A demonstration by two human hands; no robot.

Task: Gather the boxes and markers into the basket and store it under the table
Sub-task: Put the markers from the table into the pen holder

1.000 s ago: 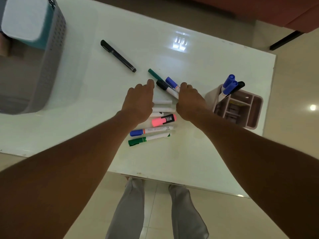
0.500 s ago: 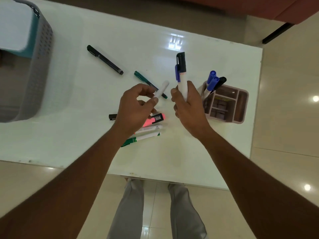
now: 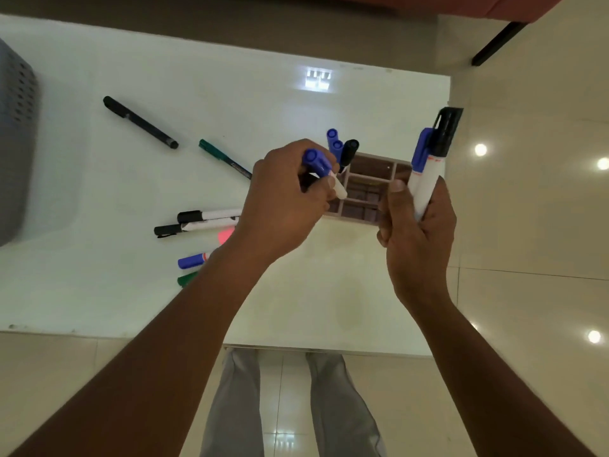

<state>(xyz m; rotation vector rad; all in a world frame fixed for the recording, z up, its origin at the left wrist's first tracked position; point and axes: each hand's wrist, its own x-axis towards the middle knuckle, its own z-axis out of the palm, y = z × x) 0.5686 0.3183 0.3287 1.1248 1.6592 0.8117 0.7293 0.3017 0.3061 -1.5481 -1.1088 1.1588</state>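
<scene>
My left hand (image 3: pixel 283 196) grips a blue-capped white marker (image 3: pixel 321 168) just above the left side of the pink divided organizer box (image 3: pixel 365 192). My right hand (image 3: pixel 417 222) holds two markers (image 3: pixel 428 159) upright, one blue-capped and one black-capped, to the right of the organizer. Three markers (image 3: pixel 341 145) stand in the organizer's far left cell. Loose on the white table (image 3: pixel 230 94) lie a black pen (image 3: pixel 140 122), a green pen (image 3: pixel 225 159), two black-capped markers (image 3: pixel 197 221), a pink highlighter (image 3: pixel 225 235), a blue marker (image 3: pixel 192 260) and a green marker (image 3: pixel 188 279). The grey basket (image 3: pixel 16 143) stands at the far left.
The table's near edge runs above my legs (image 3: pixel 290 407) on the tiled floor. A dark furniture leg (image 3: pixel 497 44) and a reddish piece of furniture sit at the top right beyond the table.
Both hands lifted markers off the table pile and moved right toward the organizer. The view shifted right, so the basket slid mostly out at the left.
</scene>
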